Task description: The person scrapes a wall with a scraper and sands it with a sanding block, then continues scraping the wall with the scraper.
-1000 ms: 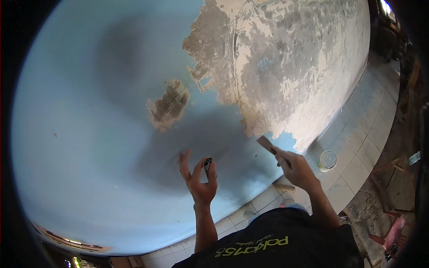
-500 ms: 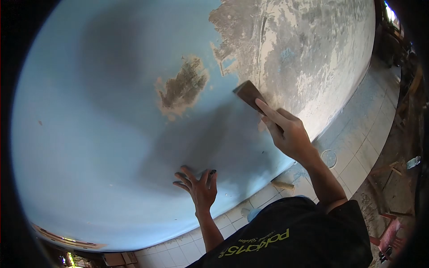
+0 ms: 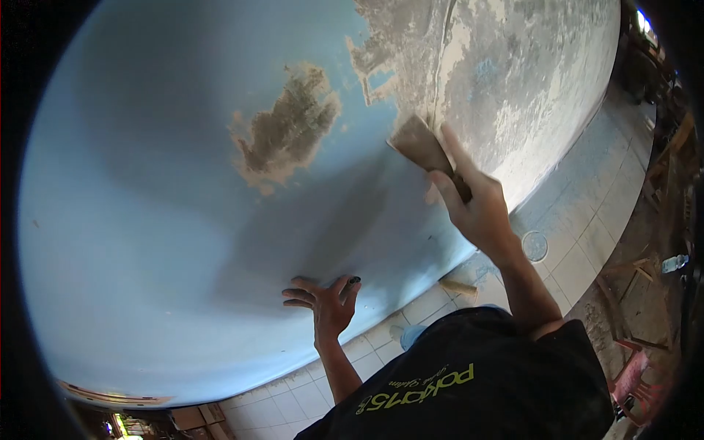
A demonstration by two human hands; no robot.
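My right hand (image 3: 480, 209) is closed around the handle of a scraper (image 3: 423, 144) with a wide, dusty blade. The blade lies at or close to the blue wall (image 3: 176, 242), beside the edge where bare grey plaster begins; contact cannot be made out. My left hand (image 3: 331, 304) rests against the lower wall with its fingers spread. A small dark round thing (image 3: 354, 280) shows at its thumb side, too small to name. A scraped patch (image 3: 290, 125) of bare plaster lies left of the blade.
White floor tiles (image 3: 293, 411) run along the wall's foot. On them are a wooden piece (image 3: 458, 287) and a round drain-like disc (image 3: 534, 246). To the right lie wood scraps (image 3: 623, 282), a plastic bottle (image 3: 675, 262) and a red plastic chair (image 3: 634, 378).
The scraper has turned and shifted slightly right and up, and my right index finger now points up beside it. My left hand stays on the wall, fingers slightly shifted. The view has moved a little.
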